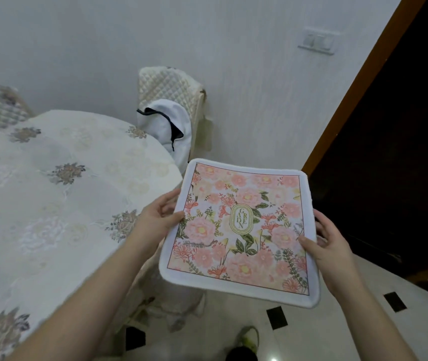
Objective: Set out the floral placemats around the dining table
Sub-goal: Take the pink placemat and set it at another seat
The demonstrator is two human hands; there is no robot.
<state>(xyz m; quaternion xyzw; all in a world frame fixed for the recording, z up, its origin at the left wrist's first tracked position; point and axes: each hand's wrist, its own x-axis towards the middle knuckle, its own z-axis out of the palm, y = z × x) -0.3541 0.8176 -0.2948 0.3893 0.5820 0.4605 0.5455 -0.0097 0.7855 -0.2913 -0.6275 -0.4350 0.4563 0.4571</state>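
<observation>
Low in the frame I see a shoe (246, 340) on the tiled floor (343, 332), and above it, right of centre, my two hands hold one floral placemat (238, 230) flat in the air, off the table. My left hand (155, 217) pinches its left edge, thumb on top and fingers curled beneath, while my right hand (330, 246) grips the right edge the same way. Further off, the table (51, 191) under its embroidered cloth fills the left side, a quilted chair (171, 100) with a white bag (166, 126) stands at upper centre against the wall, and a dark doorway (402, 152) runs down the right.
</observation>
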